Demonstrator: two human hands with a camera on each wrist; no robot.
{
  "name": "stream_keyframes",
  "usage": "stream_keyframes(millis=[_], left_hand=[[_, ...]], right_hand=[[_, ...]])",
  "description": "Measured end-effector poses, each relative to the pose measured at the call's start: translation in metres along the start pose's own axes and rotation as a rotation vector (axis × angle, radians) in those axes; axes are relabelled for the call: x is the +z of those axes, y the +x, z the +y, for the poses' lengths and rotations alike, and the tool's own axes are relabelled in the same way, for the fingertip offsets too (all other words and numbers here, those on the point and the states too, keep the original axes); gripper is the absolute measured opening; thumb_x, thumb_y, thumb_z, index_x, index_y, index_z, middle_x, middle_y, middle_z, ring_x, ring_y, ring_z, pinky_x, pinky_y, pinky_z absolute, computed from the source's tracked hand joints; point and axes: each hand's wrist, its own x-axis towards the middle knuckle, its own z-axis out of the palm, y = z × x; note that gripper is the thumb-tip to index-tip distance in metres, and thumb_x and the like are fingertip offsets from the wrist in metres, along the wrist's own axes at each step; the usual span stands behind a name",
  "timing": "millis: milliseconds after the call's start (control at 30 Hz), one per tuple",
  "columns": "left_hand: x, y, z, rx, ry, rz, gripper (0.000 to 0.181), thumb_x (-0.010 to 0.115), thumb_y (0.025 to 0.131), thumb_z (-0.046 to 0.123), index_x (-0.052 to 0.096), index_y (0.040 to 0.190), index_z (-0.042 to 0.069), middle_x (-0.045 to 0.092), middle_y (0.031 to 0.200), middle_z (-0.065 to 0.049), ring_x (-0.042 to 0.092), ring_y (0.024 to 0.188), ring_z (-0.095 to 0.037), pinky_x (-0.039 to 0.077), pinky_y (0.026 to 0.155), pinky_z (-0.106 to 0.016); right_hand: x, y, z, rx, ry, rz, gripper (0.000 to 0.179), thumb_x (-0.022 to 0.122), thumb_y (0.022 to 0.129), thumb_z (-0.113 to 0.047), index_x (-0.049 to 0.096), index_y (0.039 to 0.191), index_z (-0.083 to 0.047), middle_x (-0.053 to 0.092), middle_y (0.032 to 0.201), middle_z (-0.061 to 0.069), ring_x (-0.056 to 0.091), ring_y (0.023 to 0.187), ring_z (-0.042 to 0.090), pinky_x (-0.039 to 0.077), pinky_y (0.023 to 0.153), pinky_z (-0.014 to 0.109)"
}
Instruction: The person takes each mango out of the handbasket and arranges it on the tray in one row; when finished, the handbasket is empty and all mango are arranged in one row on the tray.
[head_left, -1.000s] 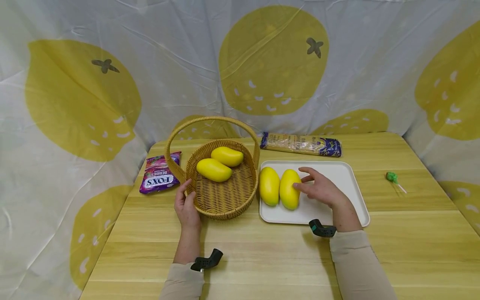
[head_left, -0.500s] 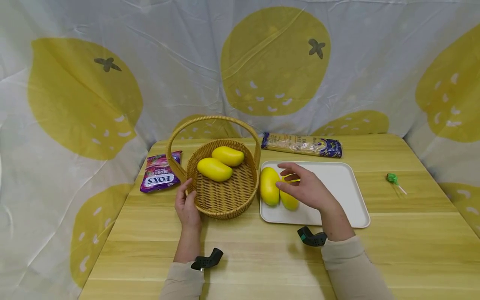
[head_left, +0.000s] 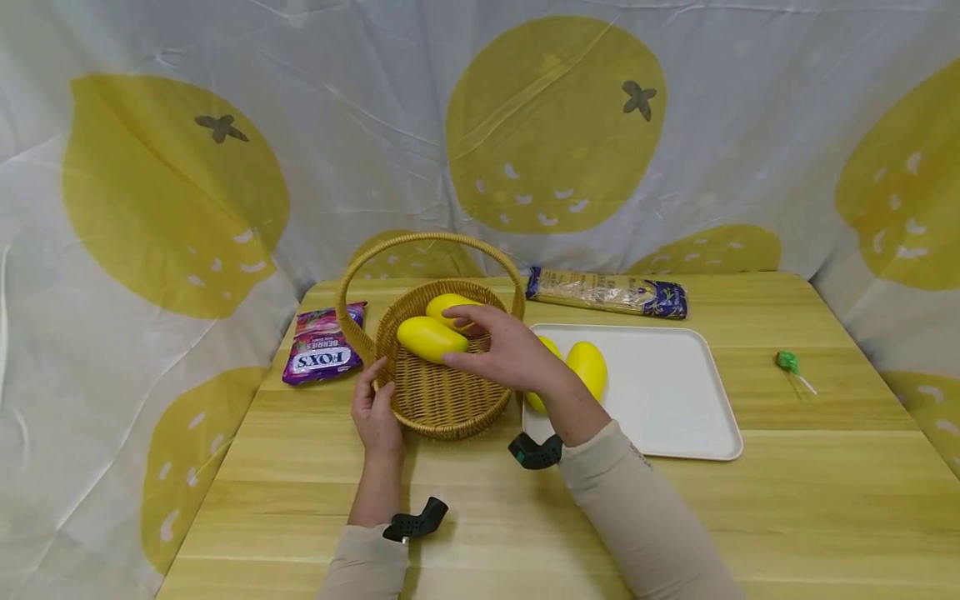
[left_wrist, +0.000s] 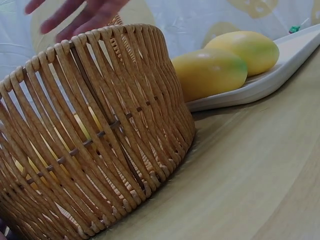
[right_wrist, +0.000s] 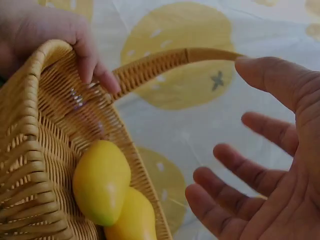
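A round wicker basket with a tall arched handle holds two yellow mangoes, one mango in front of the other mango. My left hand holds the basket's left rim, its fingers hooked over the edge in the right wrist view. Above the basket's right side hovers my right hand, holding nothing, fingers spread and apart from the mangoes. Two more mangoes lie on a white tray: the right mango shows well, while my right hand partly covers the left mango.
A purple candy bag lies left of the basket. Behind the tray is a long packet of noodles. A green lollipop lies to the tray's right on the wooden table. A lemon-printed cloth hangs around the table.
My right hand has moved left, from beside the tray's right mango to above the basket, carrying nothing. My left hand stays on the basket rim, and the mangoes have not moved.
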Motion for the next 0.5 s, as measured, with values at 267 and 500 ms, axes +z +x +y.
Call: stream_keyframes(millis=[267, 500], left_hand=[[0.002, 0.001, 0.001, 0.009, -0.001, -0.013, 0.040, 0.045, 0.094, -0.005, 0.060, 0.131, -0.004, 0.054, 0.147, -0.012, 0.046, 0.134, -0.014, 0.047, 0.103, -0.023], [0.001, 0.001, 0.001, 0.012, -0.017, -0.013, 0.040, 0.045, 0.093, -0.005, 0.061, 0.130, -0.003, 0.053, 0.148, -0.012, 0.045, 0.135, -0.012, 0.046, 0.103, -0.022]], right_hand=[[0.005, 0.061, -0.006, -0.097, -0.291, -0.145, 0.068, 0.079, 0.089, -0.038, 0.051, 0.150, -0.026, 0.045, 0.159, 0.005, 0.042, 0.147, 0.028, 0.041, 0.117, 0.048], [0.006, 0.101, -0.004, -0.128, -0.412, -0.297, 0.068, 0.078, 0.090, -0.035, 0.050, 0.151, -0.024, 0.037, 0.162, 0.007, 0.036, 0.150, 0.029, 0.035, 0.122, 0.048]])
